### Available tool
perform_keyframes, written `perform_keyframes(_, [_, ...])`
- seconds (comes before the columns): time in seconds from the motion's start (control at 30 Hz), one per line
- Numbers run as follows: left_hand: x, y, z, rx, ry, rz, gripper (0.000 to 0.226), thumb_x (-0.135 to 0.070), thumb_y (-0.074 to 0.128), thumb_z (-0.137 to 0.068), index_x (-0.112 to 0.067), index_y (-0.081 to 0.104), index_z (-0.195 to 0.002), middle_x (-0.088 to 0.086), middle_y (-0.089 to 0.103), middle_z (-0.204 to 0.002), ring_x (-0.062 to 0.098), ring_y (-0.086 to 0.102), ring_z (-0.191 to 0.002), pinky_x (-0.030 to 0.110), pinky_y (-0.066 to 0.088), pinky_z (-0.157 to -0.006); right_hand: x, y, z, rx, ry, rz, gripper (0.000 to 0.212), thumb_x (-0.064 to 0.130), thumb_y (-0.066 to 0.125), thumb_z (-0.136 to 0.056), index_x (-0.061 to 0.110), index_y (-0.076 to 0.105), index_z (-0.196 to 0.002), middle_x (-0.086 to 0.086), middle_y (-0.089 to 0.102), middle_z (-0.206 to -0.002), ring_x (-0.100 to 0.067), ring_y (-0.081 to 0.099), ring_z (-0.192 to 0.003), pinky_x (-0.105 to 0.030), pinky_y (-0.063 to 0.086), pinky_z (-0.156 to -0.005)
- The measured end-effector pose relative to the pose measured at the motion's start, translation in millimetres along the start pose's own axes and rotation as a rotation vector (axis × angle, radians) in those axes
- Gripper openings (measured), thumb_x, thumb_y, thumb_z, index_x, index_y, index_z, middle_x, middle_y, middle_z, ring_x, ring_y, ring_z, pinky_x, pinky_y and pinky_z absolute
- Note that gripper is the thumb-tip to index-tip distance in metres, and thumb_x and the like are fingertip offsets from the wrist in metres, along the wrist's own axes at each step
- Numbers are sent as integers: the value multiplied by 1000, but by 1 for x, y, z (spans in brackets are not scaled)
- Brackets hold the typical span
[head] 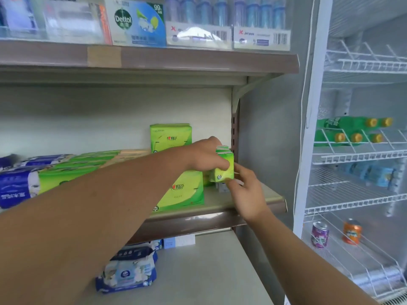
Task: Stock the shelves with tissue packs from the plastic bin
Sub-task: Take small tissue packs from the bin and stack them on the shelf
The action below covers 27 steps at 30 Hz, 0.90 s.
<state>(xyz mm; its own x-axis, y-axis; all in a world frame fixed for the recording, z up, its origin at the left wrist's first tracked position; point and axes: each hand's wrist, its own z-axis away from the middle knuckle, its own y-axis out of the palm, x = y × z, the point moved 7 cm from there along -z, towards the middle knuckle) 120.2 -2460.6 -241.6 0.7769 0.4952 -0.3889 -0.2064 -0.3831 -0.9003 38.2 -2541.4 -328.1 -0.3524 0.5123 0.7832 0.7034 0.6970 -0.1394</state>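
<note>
Spanning the view, the middle shelf (259, 201) is carrying the stock. Its right end, beside the slotted upright (235, 128), is offering the only bare strip, which is probably why the work is happening there. Long green packs (72, 170) are lying flat in a row on the left beside blue-wrapped packs (15, 188), likely to use the shelf's depth. Two larger green packs (185, 192) are standing face-out, one behind the other, so their labels are showing. The small green tissue pack (223, 167) is standing upright in the gap just right of the front one, near the shelf's end. Its base is hidden, so I cannot tell whether it is resting on the shelf yet. The left hand (204, 155) is wrapping over its top and left side, while the right hand (248, 192) is pinching its lower right corner, seemingly steering it square into that gap. The plastic bin is not showing.
</note>
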Motion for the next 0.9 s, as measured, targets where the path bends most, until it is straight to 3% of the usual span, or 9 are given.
perform_keyframes(0.13, [16,12,-15,93,-43,-175,71,-39,71,-73,-19,38,-132,0,55,-106,18,56,-94,35,48,-78,-11,17,-3,113,56,498,30,44,50,-85,31,57,-112,4,61,-111,-20,58,-103,-34,46,-81])
perform_keyframes(0.3, [36,26,-20,175,-126,-468,74,-49,62,-80,-16,37,-140,4,46,-136,24,49,-119,41,42,-99,-16,29,-1,160,-1,814,26,47,45,-91,25,50,-103,0,59,-108,-25,59,-101,-32,41,-72])
perform_keyframes(0.43, [33,33,-22,155,-121,-722,65,-53,51,-83,-25,40,-141,2,42,-143,27,35,-133,52,28,-103,-18,31,-1,160,10,882,20,45,42,-93,26,43,-91,-1,60,-105,-27,60,-98,-31,39,-69])
perform_keyframes(0.53, [31,33,-20,153,-99,-859,52,-58,49,-83,-23,56,-121,0,54,-112,24,43,-113,50,29,-97,-15,31,2,145,-17,902,21,45,40,-95,25,47,-90,-2,62,-103,-27,61,-97,-30,37,-67])
perform_keyframes(0.6, [27,34,-17,104,-37,-917,42,-60,50,-84,-23,57,-102,-5,50,-83,21,44,-92,47,29,-96,-13,29,5,122,-29,892,22,44,41,-96,25,47,-87,-3,63,-102,-28,60,-96,-30,36,-66])
perform_keyframes(0.67, [21,36,-13,50,39,-964,36,-60,50,-86,-23,50,-85,-7,40,-71,20,44,-83,44,31,-96,-10,25,8,74,-59,864,22,40,44,-97,21,51,-88,-5,64,-99,-30,60,-92,-31,34,-63])
perform_keyframes(0.73, [16,39,-7,8,103,-1017,37,-59,48,-88,-24,47,-76,-8,38,-69,21,49,-85,41,31,-98,-6,24,12,33,-102,823,20,34,48,-96,16,57,-90,-8,65,-95,-33,59,-88,-31,31,-61])
perform_keyframes(0.9, [4,43,0,-111,230,-1117,28,-42,52,-89,-21,66,-102,0,67,-102,22,61,-101,36,31,-100,-2,29,20,11,-130,825,20,31,46,-97,17,60,-96,-5,66,-95,-32,60,-85,-31,29,-60])
